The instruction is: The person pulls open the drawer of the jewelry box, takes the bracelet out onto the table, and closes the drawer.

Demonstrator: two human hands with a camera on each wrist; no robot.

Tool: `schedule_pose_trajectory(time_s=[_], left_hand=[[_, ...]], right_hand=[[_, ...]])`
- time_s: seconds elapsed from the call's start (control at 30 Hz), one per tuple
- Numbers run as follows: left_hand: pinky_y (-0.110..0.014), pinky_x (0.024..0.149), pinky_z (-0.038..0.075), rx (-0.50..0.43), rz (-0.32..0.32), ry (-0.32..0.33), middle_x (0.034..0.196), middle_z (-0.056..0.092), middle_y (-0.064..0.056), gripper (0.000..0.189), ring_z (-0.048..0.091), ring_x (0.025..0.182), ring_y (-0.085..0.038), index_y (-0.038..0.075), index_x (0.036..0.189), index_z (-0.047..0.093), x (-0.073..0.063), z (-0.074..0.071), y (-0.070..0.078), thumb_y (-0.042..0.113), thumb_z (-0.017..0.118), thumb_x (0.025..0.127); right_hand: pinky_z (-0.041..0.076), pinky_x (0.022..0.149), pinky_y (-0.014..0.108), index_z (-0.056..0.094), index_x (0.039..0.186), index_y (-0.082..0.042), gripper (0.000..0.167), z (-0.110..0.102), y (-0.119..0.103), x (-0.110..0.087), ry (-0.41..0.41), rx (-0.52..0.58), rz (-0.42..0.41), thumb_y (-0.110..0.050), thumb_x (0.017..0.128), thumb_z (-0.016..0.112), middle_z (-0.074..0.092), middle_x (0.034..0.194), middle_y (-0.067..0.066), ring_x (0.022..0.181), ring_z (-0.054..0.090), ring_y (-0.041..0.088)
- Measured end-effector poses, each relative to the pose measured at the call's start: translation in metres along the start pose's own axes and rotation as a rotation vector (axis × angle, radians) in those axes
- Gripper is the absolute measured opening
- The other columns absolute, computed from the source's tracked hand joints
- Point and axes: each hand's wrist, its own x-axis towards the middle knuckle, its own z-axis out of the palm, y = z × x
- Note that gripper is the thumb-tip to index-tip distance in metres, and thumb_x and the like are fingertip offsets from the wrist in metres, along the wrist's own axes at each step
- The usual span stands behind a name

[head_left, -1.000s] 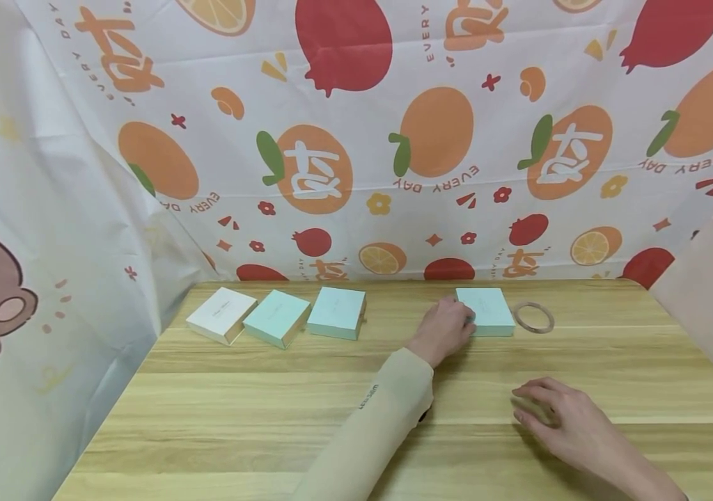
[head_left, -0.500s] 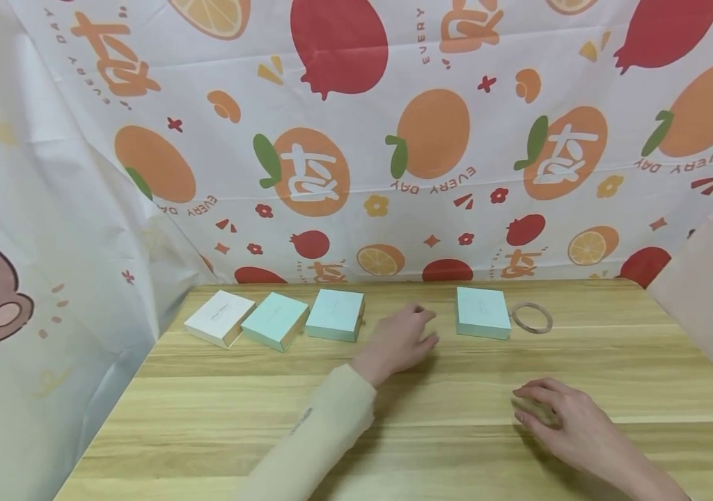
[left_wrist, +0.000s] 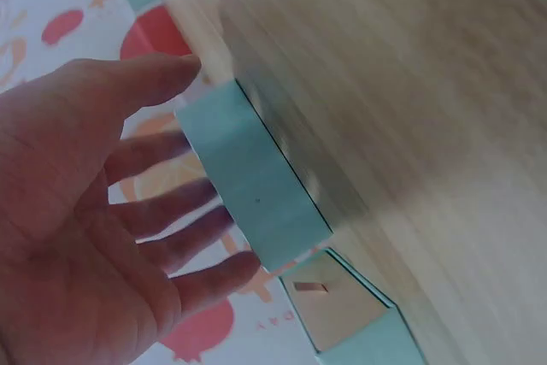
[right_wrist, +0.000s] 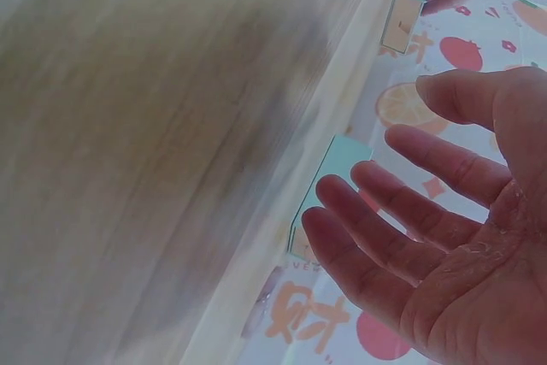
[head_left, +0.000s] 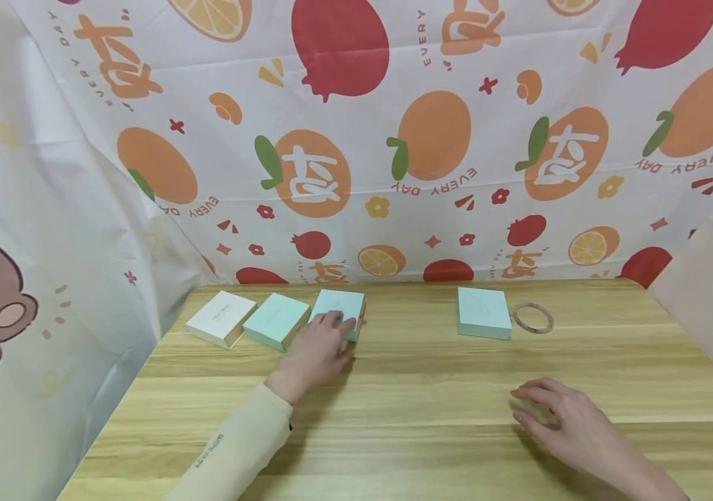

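My left hand (head_left: 314, 349) reaches over a mint-green box (head_left: 338, 301), the third from the left along the table's back. Seen from the left wrist, the fingers stretch across the top of that box (left_wrist: 256, 179), and the thumb stands apart from its near side. Whether the fingertips touch the lid is hard to tell. My right hand (head_left: 572, 424) hovers or rests low at the right, fingers loosely bent, holding nothing. Another mint box (head_left: 483, 312) lies beyond it, with a brownish ring (head_left: 533, 318) beside that box.
A white box (head_left: 221, 316) and a second mint box (head_left: 276, 319) lie left of my left hand, close together. A fruit-print cloth (head_left: 356, 160) hangs directly behind the wooden table (head_left: 406, 403). A pale cloth (head_left: 81, 278) hangs at the left.
My left hand has left the right-hand mint box and swept left across the table to the third box. My right hand and the boxes stay in place.
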Motion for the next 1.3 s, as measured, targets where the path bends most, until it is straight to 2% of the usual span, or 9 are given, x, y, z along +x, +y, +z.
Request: schedule_pose_trajectory(time_s=[0.17, 0.23, 0.43, 0.63, 0.77, 0.93, 1.03, 1.2, 1.3], left_hand=[[-0.052, 0.092, 0.058, -0.07, 0.038, 0.03, 0.13, 0.065, -0.02, 0.042, 0.064, 0.116, -0.041, 0.008, 0.13, 0.069, -0.001, -0.002, -0.009, 0.016, 0.079, 0.09], [-0.051, 0.088, 0.059, -0.055, 0.054, 0.048, 0.125, 0.067, -0.019, 0.039, 0.066, 0.11, -0.039, 0.009, 0.127, 0.072, -0.001, -0.004, -0.009, 0.012, 0.079, 0.089], [-0.052, 0.087, 0.058, 0.0, 0.089, 0.072, 0.114, 0.069, -0.012, 0.034, 0.064, 0.093, -0.032, 0.015, 0.122, 0.076, -0.006, -0.006, -0.009, 0.007, 0.076, 0.089], [-0.032, 0.068, 0.051, 0.001, 0.182, 0.079, 0.102, 0.068, -0.008, 0.03, 0.059, 0.081, -0.025, 0.016, 0.115, 0.079, -0.016, -0.007, -0.003, 0.007, 0.078, 0.087], [-0.029, 0.068, 0.049, -0.03, 0.243, 0.08, 0.099, 0.066, -0.007, 0.03, 0.057, 0.08, -0.022, 0.014, 0.114, 0.079, -0.03, -0.01, 0.007, 0.005, 0.078, 0.085], [-0.029, 0.075, 0.054, -0.13, 0.287, 0.053, 0.101, 0.065, -0.005, 0.028, 0.06, 0.083, -0.018, 0.013, 0.115, 0.078, -0.043, -0.017, 0.015, 0.009, 0.078, 0.087], [-0.031, 0.079, 0.055, -0.196, 0.259, 0.029, 0.11, 0.065, -0.008, 0.035, 0.062, 0.094, -0.02, 0.011, 0.121, 0.075, -0.044, -0.022, 0.013, 0.016, 0.08, 0.087], [-0.057, 0.103, 0.05, -0.228, 0.183, -0.044, 0.142, 0.058, -0.019, 0.055, 0.054, 0.13, -0.04, 0.013, 0.131, 0.07, -0.036, -0.023, 0.0, 0.032, 0.085, 0.082], [-0.064, 0.109, 0.044, -0.25, 0.166, -0.113, 0.151, 0.053, -0.019, 0.056, 0.048, 0.139, -0.044, 0.014, 0.131, 0.07, -0.032, -0.021, -0.009, 0.036, 0.086, 0.081]], right_hand=[[0.059, 0.067, 0.025, 0.078, 0.106, -0.017, 0.024, 0.001, 0.003, 0.0, 0.006, -0.007, -0.019, -0.018, 0.083, 0.085, 0.072, 0.107, -0.008, 0.091, 0.072, 0.014], [0.058, 0.066, 0.024, 0.078, 0.106, -0.017, 0.024, 0.001, 0.003, 0.0, 0.011, -0.002, -0.023, -0.018, 0.083, 0.085, 0.072, 0.107, -0.007, 0.091, 0.072, 0.014], [0.057, 0.067, 0.025, 0.078, 0.105, -0.018, 0.026, 0.001, 0.004, -0.002, 0.032, -0.041, -0.029, -0.018, 0.08, 0.087, 0.072, 0.107, -0.007, 0.091, 0.071, 0.011], [0.058, 0.07, 0.028, 0.078, 0.106, -0.019, 0.025, 0.0, 0.002, -0.001, 0.014, -0.045, -0.022, -0.021, 0.082, 0.086, 0.072, 0.109, -0.007, 0.093, 0.071, 0.013], [0.059, 0.071, 0.028, 0.078, 0.107, -0.018, 0.026, -0.001, 0.001, -0.001, 0.014, -0.044, -0.026, -0.02, 0.082, 0.086, 0.072, 0.109, -0.008, 0.093, 0.071, 0.013], [0.059, 0.07, 0.026, 0.078, 0.108, -0.016, 0.027, -0.002, -0.001, 0.001, 0.006, -0.028, -0.028, -0.019, 0.083, 0.085, 0.072, 0.109, -0.007, 0.093, 0.071, 0.012], [0.059, 0.071, 0.028, 0.078, 0.109, -0.017, 0.027, -0.002, -0.003, 0.002, -0.005, -0.029, -0.022, -0.02, 0.083, 0.085, 0.072, 0.11, -0.007, 0.093, 0.071, 0.013], [0.061, 0.076, 0.032, 0.078, 0.109, -0.018, 0.026, -0.002, -0.008, 0.004, -0.016, -0.029, -0.022, -0.021, 0.084, 0.084, 0.072, 0.11, -0.007, 0.096, 0.071, 0.014], [0.061, 0.076, 0.033, 0.078, 0.11, -0.017, 0.026, 0.0, -0.009, 0.004, -0.015, -0.025, -0.041, -0.02, 0.084, 0.084, 0.072, 0.11, -0.007, 0.096, 0.071, 0.014]])
